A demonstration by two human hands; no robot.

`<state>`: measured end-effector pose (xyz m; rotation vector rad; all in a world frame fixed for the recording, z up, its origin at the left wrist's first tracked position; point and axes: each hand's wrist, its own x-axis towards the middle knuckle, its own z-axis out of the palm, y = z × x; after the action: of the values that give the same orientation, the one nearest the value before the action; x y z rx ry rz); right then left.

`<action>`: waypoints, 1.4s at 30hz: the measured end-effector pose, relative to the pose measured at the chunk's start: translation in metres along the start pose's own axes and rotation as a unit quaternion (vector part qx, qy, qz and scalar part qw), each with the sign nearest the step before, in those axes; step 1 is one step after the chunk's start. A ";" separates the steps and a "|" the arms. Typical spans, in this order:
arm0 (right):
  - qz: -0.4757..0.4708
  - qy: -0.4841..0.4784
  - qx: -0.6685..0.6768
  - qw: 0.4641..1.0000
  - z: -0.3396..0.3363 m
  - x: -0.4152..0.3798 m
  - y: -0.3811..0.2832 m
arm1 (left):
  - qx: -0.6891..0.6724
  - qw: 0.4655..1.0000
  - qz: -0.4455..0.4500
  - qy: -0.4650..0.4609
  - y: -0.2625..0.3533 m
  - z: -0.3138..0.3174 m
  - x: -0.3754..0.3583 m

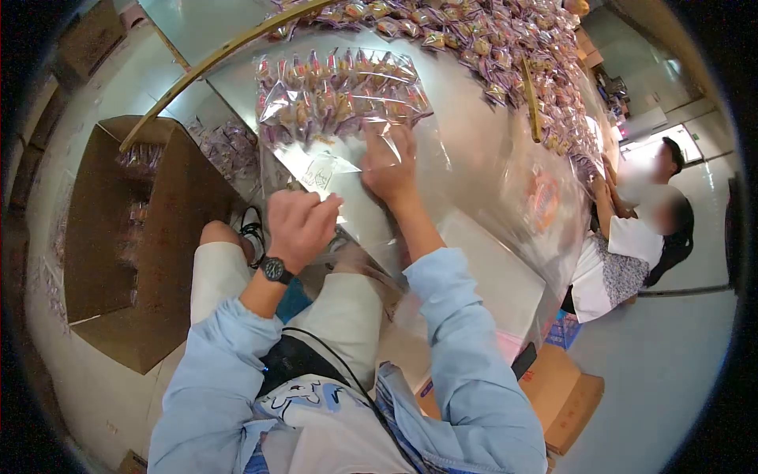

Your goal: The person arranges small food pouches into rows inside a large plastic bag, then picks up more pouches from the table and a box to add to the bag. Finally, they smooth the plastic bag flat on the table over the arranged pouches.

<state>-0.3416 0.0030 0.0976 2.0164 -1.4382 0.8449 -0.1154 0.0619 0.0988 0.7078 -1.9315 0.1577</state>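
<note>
A clear plastic bag [430, 142] lies on the metal table, with rows of small wrapped packets [339, 91] inside its far part. My right hand [388, 162] is at the near side of the rows, its fingers curled and partly behind shiny film; what they hold is hard to make out. Beside the bag's open near edge is my left hand [298, 225], closed, with thumb and fingers pressed together and a watch on the wrist. A white label with a printed drawing [318, 174] shows between my hands.
Many wrapped packets [505, 47] are heaped at the back right, near a wooden strip [530, 99]. A tall cardboard box [110, 237] holding packets stands at left. A stack of clear bags [537, 205] lies at right. Two people [632, 237] are beyond the table's right side.
</note>
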 end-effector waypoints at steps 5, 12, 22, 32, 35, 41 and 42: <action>-0.033 -0.074 0.128 0.989 0.008 0.043 -0.071 | 0.126 0.964 -0.230 0.039 -0.010 -0.023 0.037; -0.046 -0.074 0.080 0.993 0.046 0.077 -0.092 | -0.007 0.956 -0.294 0.017 -0.034 -0.039 0.035; -0.058 -0.057 0.096 0.992 0.068 0.098 -0.095 | -0.052 0.953 -0.294 0.043 -0.040 -0.050 0.030; 0.003 -0.051 0.059 0.997 0.086 0.092 -0.103 | -0.068 0.966 -0.250 0.011 -0.042 -0.056 0.013; -0.008 -0.060 0.015 0.998 0.092 0.093 -0.107 | -0.044 0.968 -0.248 -0.014 -0.047 -0.060 0.018; -0.008 -0.066 0.057 0.996 0.032 0.068 -0.081 | 0.010 0.963 -0.270 -0.002 -0.050 -0.067 0.011; 0.004 -0.058 0.070 0.996 0.019 0.060 -0.070 | 0.021 0.962 -0.271 0.005 -0.052 -0.068 0.008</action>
<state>-0.2570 -0.0269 0.1253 2.1969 -1.4887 0.8653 -0.0362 0.0435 0.1263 1.2315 -1.6599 -0.1387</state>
